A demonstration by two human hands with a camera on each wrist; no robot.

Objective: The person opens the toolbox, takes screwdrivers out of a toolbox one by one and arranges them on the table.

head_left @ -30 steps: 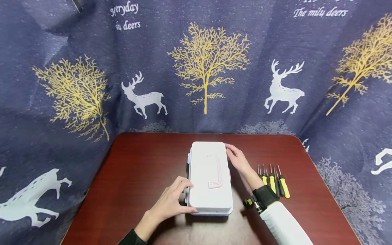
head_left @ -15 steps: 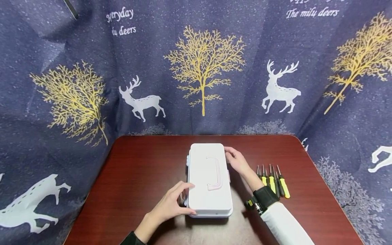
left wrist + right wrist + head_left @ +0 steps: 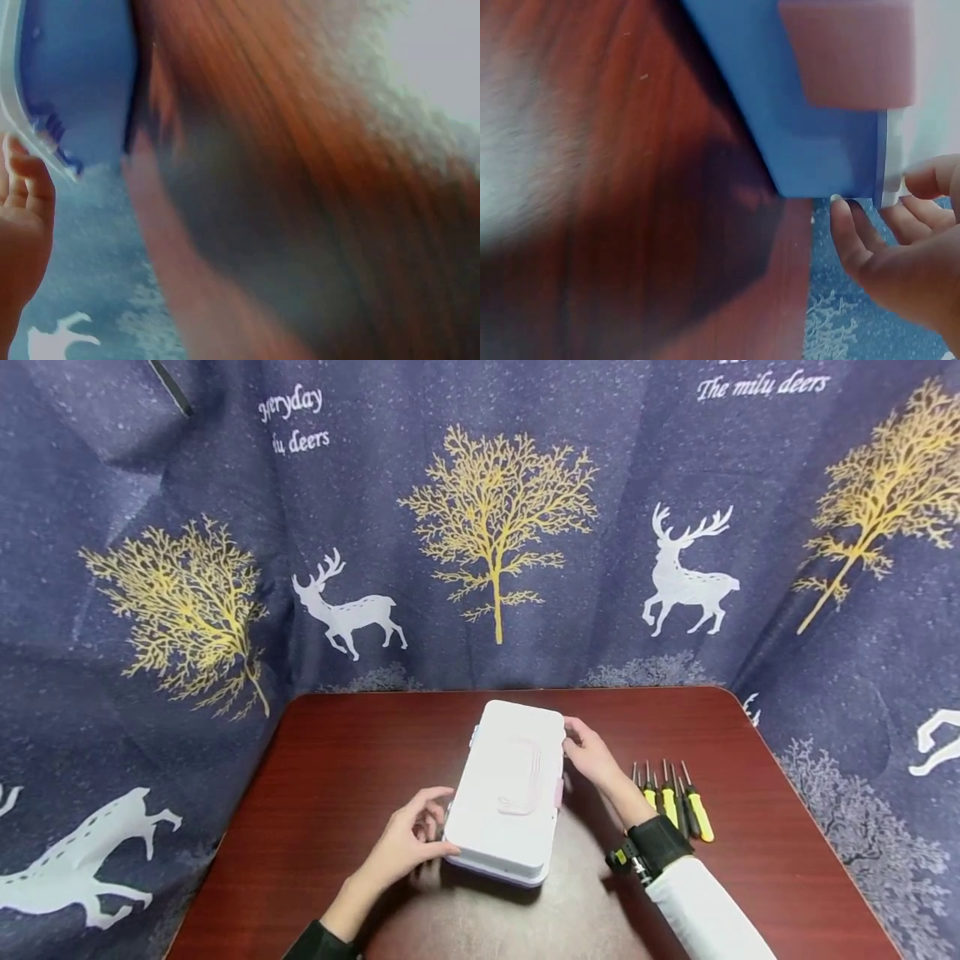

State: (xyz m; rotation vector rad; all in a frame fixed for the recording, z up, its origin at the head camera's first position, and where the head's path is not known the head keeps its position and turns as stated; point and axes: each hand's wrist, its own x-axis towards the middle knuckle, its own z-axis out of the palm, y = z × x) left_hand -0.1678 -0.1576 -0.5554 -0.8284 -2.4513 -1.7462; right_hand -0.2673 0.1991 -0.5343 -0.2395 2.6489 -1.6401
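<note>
A white-lidded carrying case (image 3: 480, 793) with a blue base (image 3: 821, 157) sits at an angle over the middle of the table, its lid closed and the handle (image 3: 534, 777) folded flat. My left hand (image 3: 408, 835) holds its near left corner, thumb at the front edge and fingers along the side. At the far right corner, my right hand (image 3: 592, 760) grips the case by its end. The right wrist view shows fingertips (image 3: 840, 206) at the base's end and a pink latch (image 3: 855, 60) on the side. In the left wrist view, part of a hand (image 3: 26, 225) reaches the case's rim.
Several screwdrivers (image 3: 701, 817) with yellow and black handles lie side by side to the right, close to my right forearm. The dark red wooden table (image 3: 352, 760) ends at a blue curtain (image 3: 600, 635) printed with deer and trees.
The case has turned clockwise: its far end has swung right and its near end left. Both hands have moved along with it.
</note>
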